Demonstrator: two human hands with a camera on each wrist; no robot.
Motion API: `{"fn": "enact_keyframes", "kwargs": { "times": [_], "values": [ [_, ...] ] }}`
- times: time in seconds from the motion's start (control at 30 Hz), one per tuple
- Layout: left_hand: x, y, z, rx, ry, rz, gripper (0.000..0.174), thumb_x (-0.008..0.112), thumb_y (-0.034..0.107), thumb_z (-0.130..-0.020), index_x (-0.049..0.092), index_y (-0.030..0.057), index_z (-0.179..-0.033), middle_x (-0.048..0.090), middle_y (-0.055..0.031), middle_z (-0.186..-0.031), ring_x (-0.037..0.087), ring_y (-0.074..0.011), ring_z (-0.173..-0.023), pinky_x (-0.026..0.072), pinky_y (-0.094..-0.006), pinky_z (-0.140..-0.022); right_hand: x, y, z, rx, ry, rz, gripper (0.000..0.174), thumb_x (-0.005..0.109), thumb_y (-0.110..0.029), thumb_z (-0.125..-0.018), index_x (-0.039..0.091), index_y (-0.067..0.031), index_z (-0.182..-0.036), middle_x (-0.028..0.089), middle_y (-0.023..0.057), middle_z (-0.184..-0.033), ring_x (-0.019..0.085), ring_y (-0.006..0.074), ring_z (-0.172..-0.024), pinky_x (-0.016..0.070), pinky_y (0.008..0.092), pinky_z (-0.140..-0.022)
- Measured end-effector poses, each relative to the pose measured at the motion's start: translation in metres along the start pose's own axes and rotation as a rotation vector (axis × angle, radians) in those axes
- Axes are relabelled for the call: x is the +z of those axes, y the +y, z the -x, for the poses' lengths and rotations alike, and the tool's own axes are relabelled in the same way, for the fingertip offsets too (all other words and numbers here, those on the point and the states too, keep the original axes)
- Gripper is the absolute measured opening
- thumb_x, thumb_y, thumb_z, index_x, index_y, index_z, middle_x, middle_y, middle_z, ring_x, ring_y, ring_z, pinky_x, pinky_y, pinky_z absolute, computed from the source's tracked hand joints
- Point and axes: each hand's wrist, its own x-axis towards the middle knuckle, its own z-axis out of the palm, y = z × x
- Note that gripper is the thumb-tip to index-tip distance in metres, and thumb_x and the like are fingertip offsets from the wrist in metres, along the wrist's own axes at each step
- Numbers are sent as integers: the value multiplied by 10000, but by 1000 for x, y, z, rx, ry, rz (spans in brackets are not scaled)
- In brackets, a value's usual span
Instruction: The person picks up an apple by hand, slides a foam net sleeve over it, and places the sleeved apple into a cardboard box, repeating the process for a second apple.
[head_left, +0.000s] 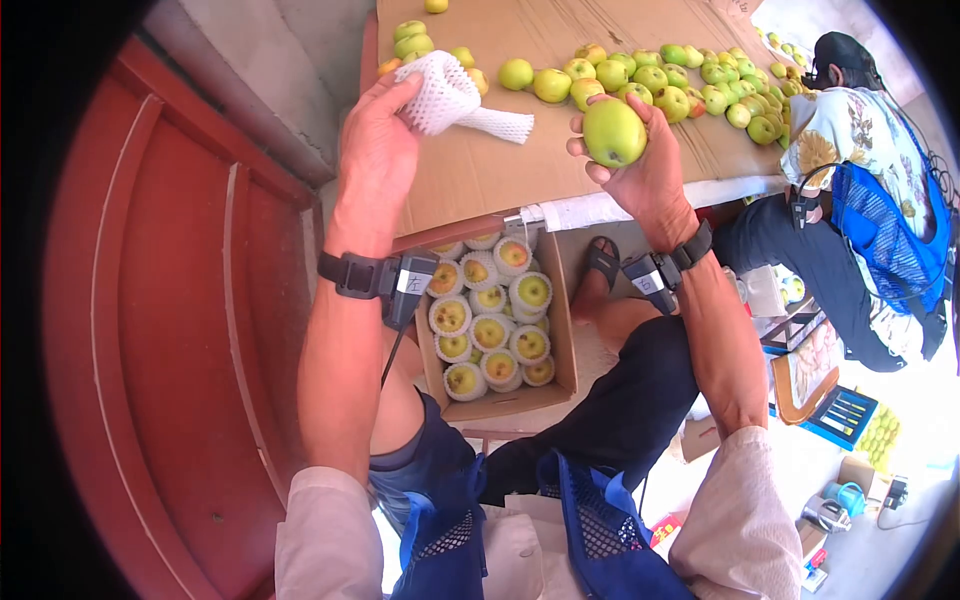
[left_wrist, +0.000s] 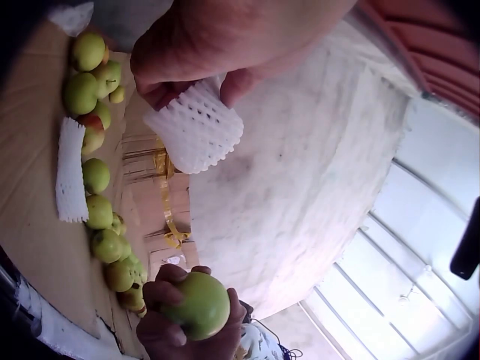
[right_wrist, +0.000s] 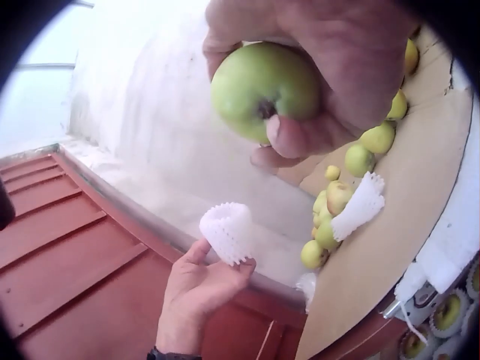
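My left hand (head_left: 380,135) pinches a white foam net sleeve (head_left: 440,92) by its edge, and the sleeve's mouth is spread in a round opening. In the right wrist view the same foam net (right_wrist: 227,231) stands up from the fingertips. My right hand (head_left: 650,170) grips a green apple (head_left: 614,132), fingers curled round it; the apple's stem-like dark hollow shows in the right wrist view. The apple and the sleeve are apart. A second, flattened foam net (head_left: 502,125) lies on the cardboard-covered table (head_left: 480,180) just beyond the left hand.
Many loose apples (head_left: 650,78) lie across the table's far side. Below the table edge, a cardboard box (head_left: 563,350) holds apples in foam nets. A red door (head_left: 200,330) stands at the left. Another person (head_left: 860,130) sits at the right, near scattered tools.
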Motion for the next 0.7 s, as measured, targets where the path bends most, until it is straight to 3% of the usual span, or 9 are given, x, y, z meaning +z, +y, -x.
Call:
{"fn": "enact_keyframes", "kwargs": {
  "times": [0.1, 0.3, 0.43, 0.7],
  "values": [
    [-1, -1, -1, -12, -9, 7, 358, 601, 47, -973, 549, -62, -1309, 620, -152, -1313, 578, -255, -1246, 431, -393, -1129, 0, 1, 0, 21, 78, -45, 449, 396, -464, -1060, 539, -89, -1262, 658, 194, -1151, 680, 347, -984, 433, 299, -543],
    [0, -2, -3, -19, 9, -4, 359, 591, 49, -980, 546, -63, -1317, 614, -158, -1320, 576, -259, -1251, 432, -397, -1130, -4, 3, -1, -12, 47, -58, 544, 414, -578, -1046, 504, -108, -1307, 641, 215, -1195, 669, 388, -1050, 453, 278, -534],
    [-2, -4, -4, -18, 14, -11, 350, 579, 47, -988, 545, -67, -1317, 609, -161, -1327, 577, -263, -1250, 431, -398, -1135, 1, 3, 3, -13, 48, -53, 528, 455, -568, -1038, 503, -121, -1315, 637, 194, -1195, 666, 389, -1070, 449, 262, -525],
    [-4, -5, -5, -24, 14, -31, 361, 573, 46, -990, 540, -67, -1332, 609, -162, -1330, 579, -260, -1251, 437, -397, -1133, 12, 4, 8, 10, 66, 193, 524, 637, -411, -988, 484, -26, -1308, 616, 146, -1208, 648, 339, -1187, 451, 247, -536]
  ]
}}
